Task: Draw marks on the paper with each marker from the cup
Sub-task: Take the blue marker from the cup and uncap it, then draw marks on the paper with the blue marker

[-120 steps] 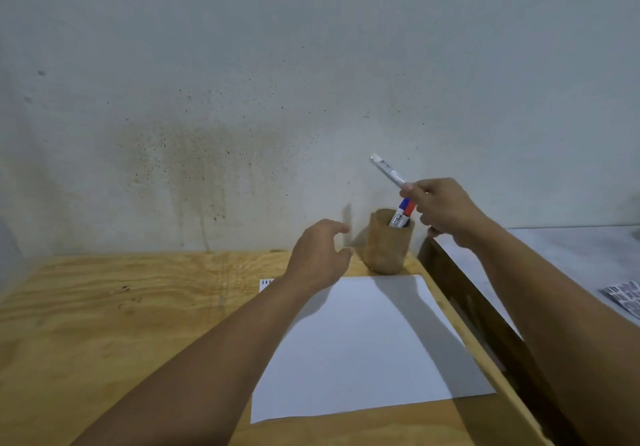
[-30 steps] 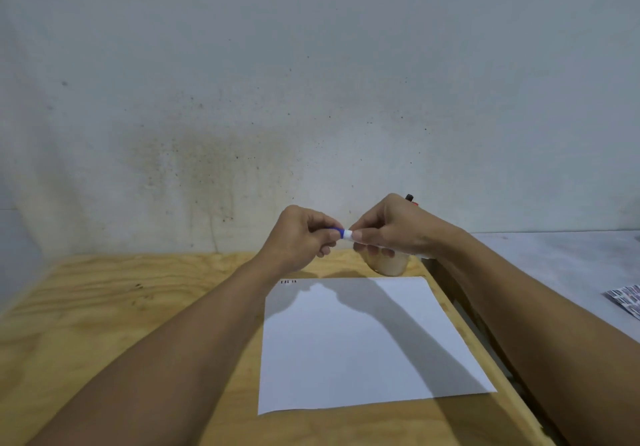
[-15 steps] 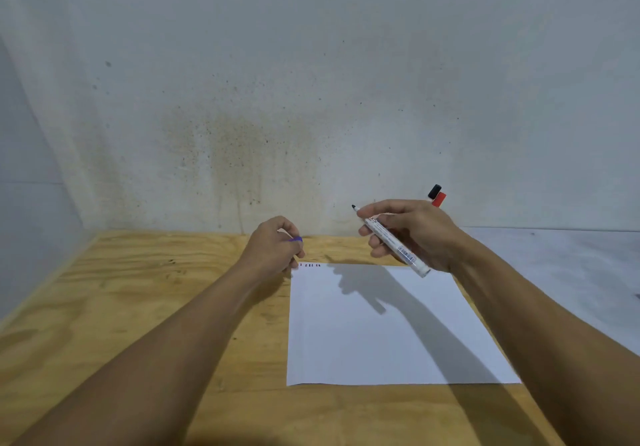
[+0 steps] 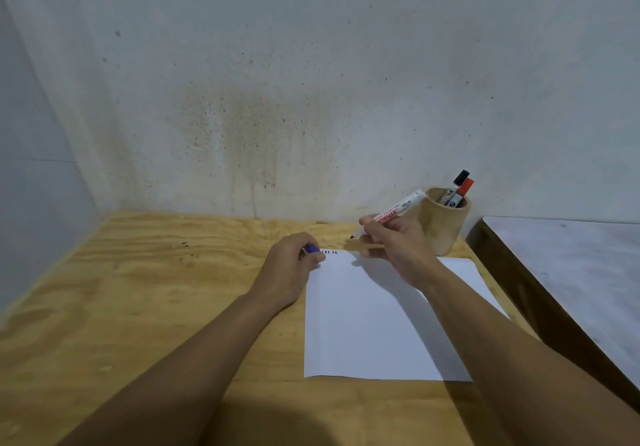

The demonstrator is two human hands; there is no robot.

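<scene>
A white sheet of paper [image 4: 374, 321] lies on the plywood table [image 4: 145, 289], with a few short dark marks [image 4: 329, 252] at its top left corner. My right hand [image 4: 398, 244] grips an uncapped white marker [image 4: 398, 210], tip pointing down-left just above the paper's top edge. My left hand [image 4: 292, 269] rests on the paper's left edge, closed on the blue cap [image 4: 313, 249]. A wooden cup [image 4: 441, 227] behind my right hand holds a black-capped marker [image 4: 453, 187] and a red-capped marker [image 4: 463, 191].
A stained wall stands right behind the table. To the right, past a dark wooden frame [image 4: 540, 307], lies a separate grey surface [image 4: 581, 272]. The cup sits close to the table's right edge.
The cap came off the marker into my left hand. My right hand turned the marker tip downward and lowered it toward the paper's top edge. My left hand settled onto the paper's left edge.
</scene>
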